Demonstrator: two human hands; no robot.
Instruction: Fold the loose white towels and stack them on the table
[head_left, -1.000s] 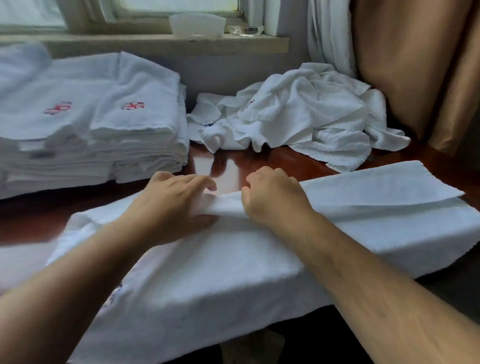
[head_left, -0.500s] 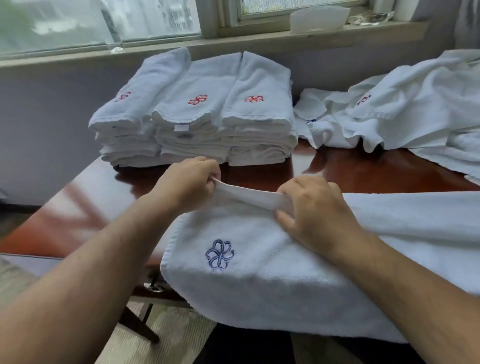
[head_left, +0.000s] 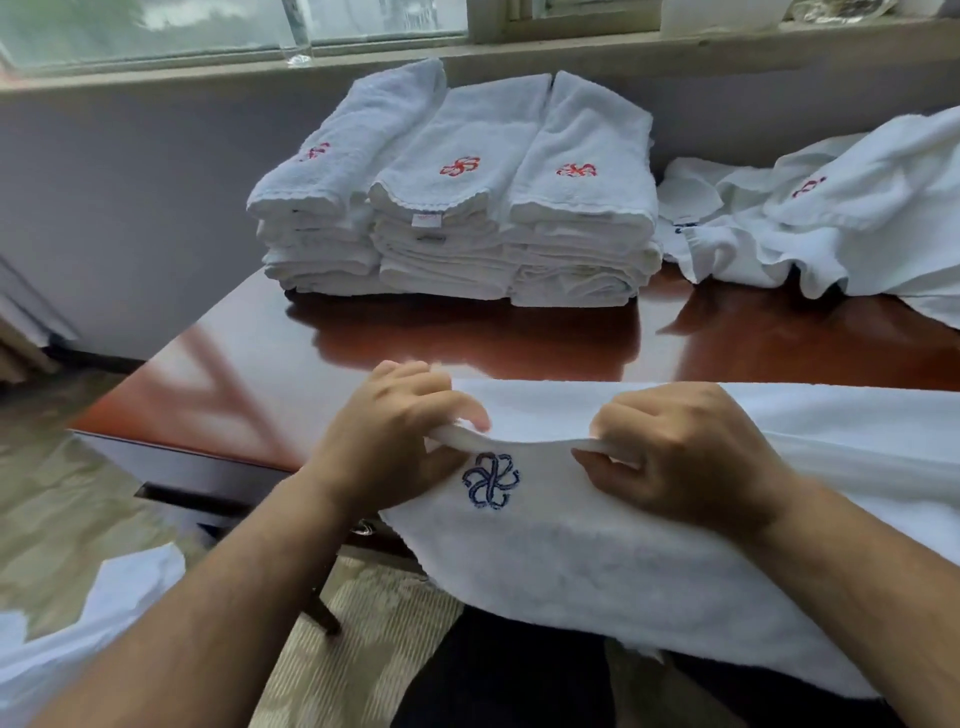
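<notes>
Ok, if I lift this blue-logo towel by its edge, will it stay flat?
Probably not: the towel droops over the table edge, so it looks floppy. Its fuzzy pile likely keeps the left hand and right hand from slipping.

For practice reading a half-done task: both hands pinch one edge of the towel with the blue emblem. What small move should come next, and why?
Probably carry the pinched end rightwards, folding the towel over itself: left hand and right hand grip its end, the rest stretches long rightwards, unlike the compact folded stacks.
</notes>
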